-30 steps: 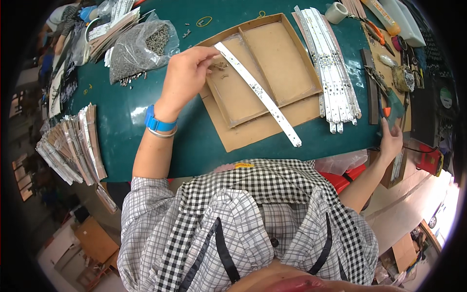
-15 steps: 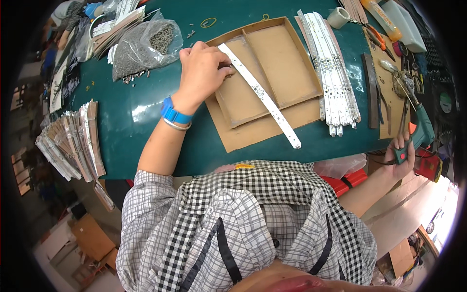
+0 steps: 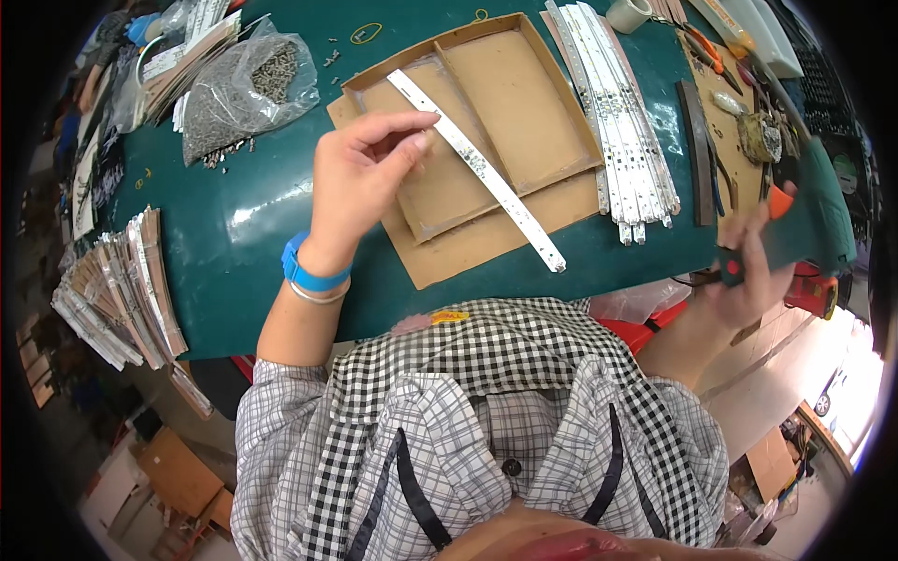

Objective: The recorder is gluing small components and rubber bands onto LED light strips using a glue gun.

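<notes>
My left hand [image 3: 360, 178] hovers over the left compartment of a shallow cardboard tray [image 3: 524, 89], fingers apart, thumb and forefinger close to a long white LED strip [image 3: 477, 168] that lies diagonally across the tray. A blue band sits on that wrist. My right hand [image 3: 748, 266] is at the table's right edge, closed around the grip of a green power screwdriver [image 3: 809, 224] with an orange trigger.
A bundle of white LED strips [image 3: 617, 122] lies right of the tray. A clear bag of screws [image 3: 238, 93] sits at the back left. Stacked metal pieces [image 3: 117, 285] fan out at the left edge. Pliers and small tools [image 3: 739, 112] crowd the right side of the green mat.
My right hand has lifted the green screwdriver off the right edge and drawn it nearer. My left hand has slid down the strip and opened its fingers.
</notes>
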`<action>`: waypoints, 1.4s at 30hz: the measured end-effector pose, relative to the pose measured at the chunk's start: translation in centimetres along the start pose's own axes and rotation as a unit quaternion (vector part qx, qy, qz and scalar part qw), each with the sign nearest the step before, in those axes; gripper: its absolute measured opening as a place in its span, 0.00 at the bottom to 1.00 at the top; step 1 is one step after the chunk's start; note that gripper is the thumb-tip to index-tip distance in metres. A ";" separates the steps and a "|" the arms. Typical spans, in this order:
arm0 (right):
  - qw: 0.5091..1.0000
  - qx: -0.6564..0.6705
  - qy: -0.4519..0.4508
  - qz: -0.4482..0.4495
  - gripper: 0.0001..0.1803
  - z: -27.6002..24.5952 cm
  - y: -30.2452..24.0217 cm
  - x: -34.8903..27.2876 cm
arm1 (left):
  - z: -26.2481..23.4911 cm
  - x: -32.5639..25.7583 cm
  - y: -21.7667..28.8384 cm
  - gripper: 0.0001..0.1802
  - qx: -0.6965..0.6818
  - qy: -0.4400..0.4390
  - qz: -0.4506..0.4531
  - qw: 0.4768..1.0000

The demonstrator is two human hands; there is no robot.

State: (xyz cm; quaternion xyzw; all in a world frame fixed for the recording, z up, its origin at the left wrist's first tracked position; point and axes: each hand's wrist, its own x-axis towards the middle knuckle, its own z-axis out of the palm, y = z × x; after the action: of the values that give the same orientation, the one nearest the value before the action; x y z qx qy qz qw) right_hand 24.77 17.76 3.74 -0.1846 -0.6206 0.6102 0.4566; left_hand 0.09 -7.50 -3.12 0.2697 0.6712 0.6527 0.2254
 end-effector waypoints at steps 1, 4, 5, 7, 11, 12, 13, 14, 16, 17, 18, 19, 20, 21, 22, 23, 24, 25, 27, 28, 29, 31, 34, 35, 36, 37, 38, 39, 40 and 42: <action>0.999 0.038 -0.039 0.005 0.38 1.1 0.6 0.0 | 0.3 -0.4 0.4 0.13 -0.068 -0.011 -0.044 0.997; 0.994 0.046 -0.089 0.049 0.37 5.2 1.4 -1.1 | 0.5 -1.6 0.8 0.11 -0.144 -0.030 -0.073 0.986; 0.990 0.046 -0.123 0.056 0.36 6.2 1.7 -1.5 | 0.6 -1.8 0.8 0.11 -0.163 -0.036 -0.081 0.983; 0.986 0.052 -0.118 0.109 0.36 8.0 2.2 -2.4 | 0.8 -2.2 1.1 0.09 -0.193 -0.043 -0.102 0.975; 0.969 0.030 -0.172 0.175 0.23 9.9 3.3 -3.0 | 1.6 -3.0 1.6 0.09 -0.246 -0.055 -0.140 0.957; 0.963 0.027 -0.184 0.193 0.19 10.3 3.5 -3.2 | 2.0 -3.2 1.7 0.08 -0.250 -0.057 -0.133 0.958; 0.962 0.017 -0.195 0.190 0.16 10.8 3.8 -3.5 | 2.4 -3.4 1.9 0.07 -0.253 -0.059 -0.125 0.958; 0.960 0.003 -0.209 0.186 0.15 11.1 4.4 -3.8 | 2.7 -3.6 2.0 0.06 -0.256 -0.062 -0.118 0.958; 0.956 -0.025 -0.232 0.177 0.14 11.3 5.1 -4.3 | 3.4 -4.1 2.1 0.06 -0.209 -0.064 -0.101 0.971; 0.955 -0.038 -0.239 0.173 0.15 11.5 5.3 -4.5 | 3.7 -4.2 2.1 0.06 -0.185 -0.065 -0.093 0.976; 0.953 -0.050 -0.248 0.168 0.15 11.5 5.4 -4.6 | 3.8 -4.3 2.0 0.06 -0.149 -0.062 -0.077 0.984; 0.950 -0.035 -0.251 0.182 0.16 11.5 5.4 -4.7 | 3.9 -4.4 1.8 0.06 -0.158 -0.063 -0.070 0.983; 0.947 -0.020 -0.253 0.196 0.16 11.5 5.3 -4.7 | 4.1 -4.5 1.7 0.06 -0.166 -0.064 -0.063 0.982; 0.945 -0.006 -0.254 0.205 0.17 11.5 5.2 -4.5 | 4.3 -4.3 1.6 0.06 -0.174 -0.066 -0.052 0.981; 0.945 -0.005 -0.246 0.215 0.18 11.5 5.3 -4.6 | 4.4 -4.2 1.5 0.06 -0.173 -0.059 -0.064 0.981; 0.945 -0.005 -0.236 0.225 0.18 11.4 5.5 -5.0 | 4.5 -4.5 1.6 0.06 -0.172 -0.052 -0.077 0.981; 0.946 -0.006 -0.227 0.230 0.18 11.4 5.9 -5.0 | 4.7 -4.4 1.6 0.06 -0.171 -0.047 -0.085 0.980; 0.949 -0.007 -0.230 0.217 0.19 11.3 6.3 -5.0 | 4.8 -4.4 1.5 0.06 -0.139 -0.042 -0.071 0.987; 0.953 -0.012 -0.235 0.193 0.19 11.0 7.1 -4.9 | 4.7 -4.4 1.2 0.06 -0.076 -0.032 -0.042 0.996; 0.955 -0.023 -0.233 0.184 0.17 10.9 7.2 -4.9 | 4.7 -4.2 1.2 0.05 -0.052 -0.027 -0.035 0.998; 0.957 -0.020 -0.231 0.172 0.17 11.0 7.2 -4.8 | 4.7 -4.0 1.2 0.05 -0.043 -0.033 -0.011 0.998; 0.961 -0.010 -0.231 0.154 0.16 11.0 7.2 -5.0 | 4.8 -4.1 1.1 0.05 -0.020 -0.040 0.030 0.999; 0.960 -0.015 -0.235 0.150 0.15 10.8 7.6 -4.9 | 4.7 -4.0 1.3 0.05 0.003 -0.046 0.045 0.998; 0.959 -0.016 -0.238 0.152 0.15 10.8 7.7 -4.9 | 4.7 -4.0 1.4 0.05 0.009 -0.046 0.042 0.998; 0.960 -0.038 -0.241 0.135 0.15 10.8 7.9 -5.0 | 4.6 -4.1 1.5 0.06 0.032 -0.041 0.045 0.998; 0.960 -0.059 -0.245 0.118 0.15 10.7 8.1 -5.0 | 4.6 -4.1 1.6 0.06 0.055 -0.035 0.047 0.997; 0.960 -0.079 -0.250 0.100 0.14 10.6 8.2 -5.0 | 4.5 -4.1 1.6 0.06 0.077 -0.028 0.049 0.995; 0.964 -0.077 -0.229 0.113 0.14 10.5 8.2 -5.2 | 4.1 -4.1 1.3 0.07 0.132 -0.024 0.074 0.988; 0.967 -0.074 -0.209 0.127 0.13 10.4 8.2 -5.3 | 3.5 -4.1 1.0 0.08 0.186 -0.021 0.098 0.977; 0.967 -0.044 -0.186 0.166 0.11 10.1 6.5 -4.7 | 2.9 -3.9 0.2 0.08 0.260 0.001 0.127 0.957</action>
State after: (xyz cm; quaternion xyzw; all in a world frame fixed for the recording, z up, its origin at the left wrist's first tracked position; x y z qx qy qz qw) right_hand 17.04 9.29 -2.24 -0.1881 -0.6811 0.6736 0.2168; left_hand 4.92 -7.87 -3.28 0.4012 0.7780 0.4795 0.0621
